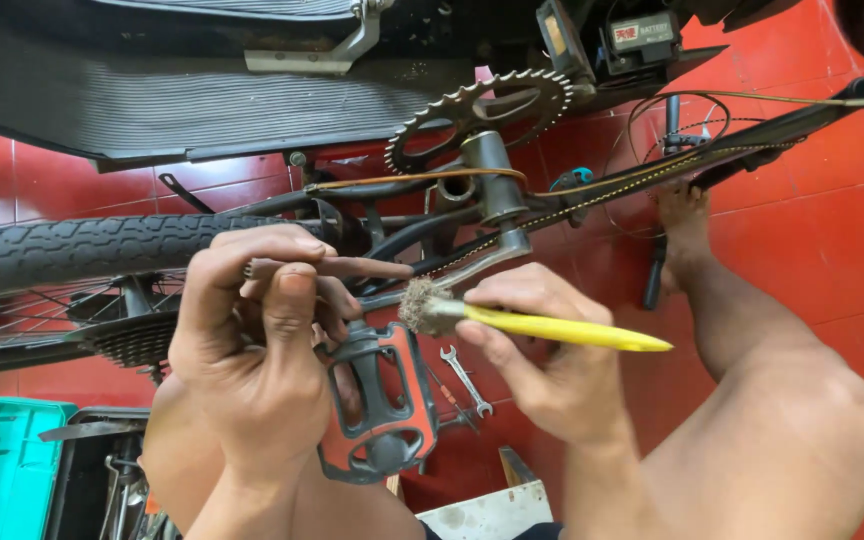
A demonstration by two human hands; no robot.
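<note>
Pinching a light, stiff yellow brush (552, 327) mid-handle, right hand (542, 370) w/ grip closed; dirty bristles ahead. Left hand (252, 350) closed on pedal (382, 400) axle, rigid, prob. greasy.

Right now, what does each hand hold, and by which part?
The right hand holds a yellow-handled brush near its bristle end. The left hand grips the pedal at its axle end.

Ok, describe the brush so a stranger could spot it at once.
Start at the toothed chainring at top centre and drop down the grey crank arm. Just below it, the right hand holds the brush: the only yellow-handled tool, with a dirty grey bristle tuft.
</note>
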